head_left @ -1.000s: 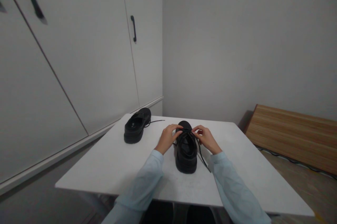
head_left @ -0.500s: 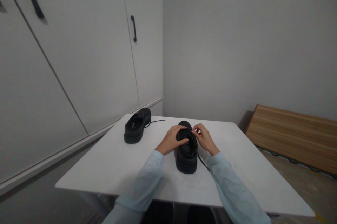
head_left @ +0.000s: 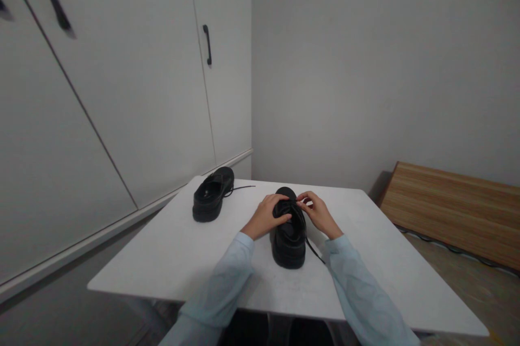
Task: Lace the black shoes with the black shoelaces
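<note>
Since a second ago your left hand [head_left: 266, 216] has slid onto the glossy black shoe [head_left: 288, 237], fingers curled over its tongue; your right hand [head_left: 319, 213] pinches its thin black lace [head_left: 312, 244], trailing beneath that wrist.

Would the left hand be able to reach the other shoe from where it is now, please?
Probably yes: the left hand rests on the near shoe, and only bare table lies between it and the other shoe.

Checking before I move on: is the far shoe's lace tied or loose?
Loose: the far shoe has a lace end trailing straight across the table.
</note>
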The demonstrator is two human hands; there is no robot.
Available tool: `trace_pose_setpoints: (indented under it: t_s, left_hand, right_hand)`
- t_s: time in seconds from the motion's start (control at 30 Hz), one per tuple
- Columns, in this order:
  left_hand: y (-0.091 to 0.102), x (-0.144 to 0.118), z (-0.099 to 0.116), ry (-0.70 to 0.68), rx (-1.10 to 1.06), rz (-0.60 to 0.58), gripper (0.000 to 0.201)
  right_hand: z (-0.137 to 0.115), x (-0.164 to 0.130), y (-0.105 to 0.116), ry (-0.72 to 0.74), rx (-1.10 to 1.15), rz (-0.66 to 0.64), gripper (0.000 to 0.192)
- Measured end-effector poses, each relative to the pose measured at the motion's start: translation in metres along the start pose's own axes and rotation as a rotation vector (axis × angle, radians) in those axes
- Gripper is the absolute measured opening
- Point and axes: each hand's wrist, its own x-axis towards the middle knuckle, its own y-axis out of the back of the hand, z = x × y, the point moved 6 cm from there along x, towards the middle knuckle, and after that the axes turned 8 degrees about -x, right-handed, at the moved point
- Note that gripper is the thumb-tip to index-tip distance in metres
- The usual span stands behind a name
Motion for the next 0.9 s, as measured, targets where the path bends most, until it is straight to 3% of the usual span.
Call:
trace_pose_setpoints:
  t_s: [0.2, 0.63, 0.9]
  left_hand:
    - [-0.001, -0.001, -0.002, 0.005, 0.0, 0.006, 0.044]
    - [-0.001, 0.0, -0.002, 0.035, 0.022, 0.0, 0.046]
    - [-0.001, 0.0, -0.002, 0.032, 0.021, -0.003, 0.045]
  right_hand:
    - [0.008, 0.001, -0.002, -0.025, -0.001, -0.037, 0.013]
    - [-0.01, 0.001, 0.002, -0.034, 0.071, 0.042, 0.018]
    - [-0.009, 0.001, 0.002, -0.012, 0.183, 0.039, 0.018]
